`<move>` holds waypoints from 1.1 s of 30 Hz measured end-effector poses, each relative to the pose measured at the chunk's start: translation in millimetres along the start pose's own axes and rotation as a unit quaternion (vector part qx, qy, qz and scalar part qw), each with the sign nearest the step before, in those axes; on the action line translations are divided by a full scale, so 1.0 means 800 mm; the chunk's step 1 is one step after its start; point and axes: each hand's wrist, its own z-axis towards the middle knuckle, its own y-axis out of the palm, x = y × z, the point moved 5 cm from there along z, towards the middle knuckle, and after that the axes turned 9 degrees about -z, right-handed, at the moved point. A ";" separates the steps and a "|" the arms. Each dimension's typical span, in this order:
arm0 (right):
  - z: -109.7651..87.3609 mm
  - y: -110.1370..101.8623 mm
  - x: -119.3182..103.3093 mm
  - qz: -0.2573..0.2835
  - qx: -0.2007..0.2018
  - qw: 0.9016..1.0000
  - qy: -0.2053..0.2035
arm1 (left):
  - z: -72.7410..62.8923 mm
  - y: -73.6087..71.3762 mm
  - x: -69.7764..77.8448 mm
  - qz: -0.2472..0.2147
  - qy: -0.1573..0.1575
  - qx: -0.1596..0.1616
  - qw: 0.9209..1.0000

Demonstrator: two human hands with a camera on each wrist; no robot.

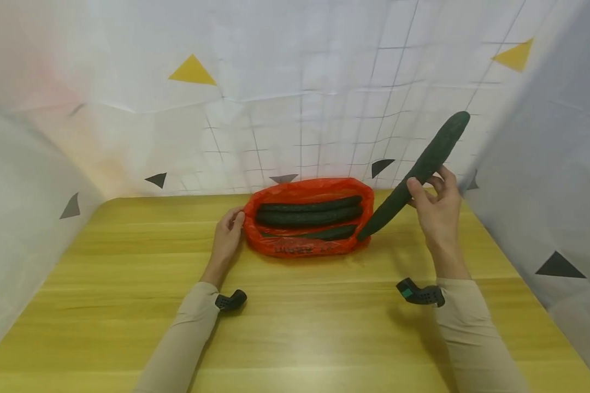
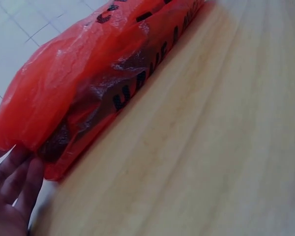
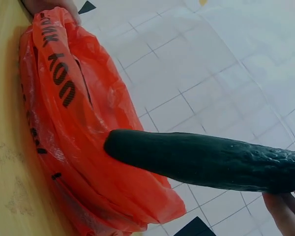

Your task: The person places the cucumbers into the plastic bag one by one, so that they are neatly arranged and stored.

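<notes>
A long dark green cucumber (image 1: 430,158) is gripped by my right hand (image 1: 440,204), thumb on the near side. It slants down to the left, its lower end by the right rim of a red plastic bag (image 1: 307,249). In the right wrist view, the cucumber (image 3: 206,160) extends in front of the bag (image 3: 98,147). My left hand (image 1: 228,232) pinches the bag's left rim. Inside the open bag lie more cucumbers (image 1: 308,218), side by side. The left wrist view shows fingers (image 2: 32,182) against the bag's end (image 2: 64,103), which bears black lettering.
The bag stands towards the back of a yellow wood-grain table (image 1: 300,327). Behind it hangs a white sheet (image 1: 295,65) with grid lines and triangles, and similar sheets flank both sides. A small black device (image 1: 420,293) is worn on each wrist.
</notes>
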 end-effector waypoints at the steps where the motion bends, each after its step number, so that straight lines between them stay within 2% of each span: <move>1: 0.000 0.001 0.000 0.004 0.002 1.000 -0.003 | 0.000 0.000 0.001 0.004 0.002 -0.001 1.000; 8: 0.001 0.003 -0.003 0.036 0.013 0.999 -0.029 | -0.003 0.002 0.004 0.019 0.009 -0.006 1.000; 13: 0.002 0.002 -0.003 0.057 0.035 0.997 -0.033 | -0.002 0.002 0.004 0.027 0.012 -0.006 1.000; 18: 0.002 0.003 0.000 0.080 0.048 0.995 -0.027 | -0.003 0.002 0.006 0.025 -0.010 -0.010 1.000; 22: 0.002 0.007 0.002 0.093 0.048 0.994 -0.024 | -0.009 0.005 0.025 0.024 -0.018 -0.019 0.999; 26: 0.001 0.011 0.006 0.094 0.043 0.994 -0.021 | -0.018 0.008 0.044 0.037 -0.011 -0.022 0.999; 33: -0.001 0.022 0.012 0.097 0.021 0.995 -0.032 | -0.020 0.009 0.049 0.042 -0.007 -0.018 0.999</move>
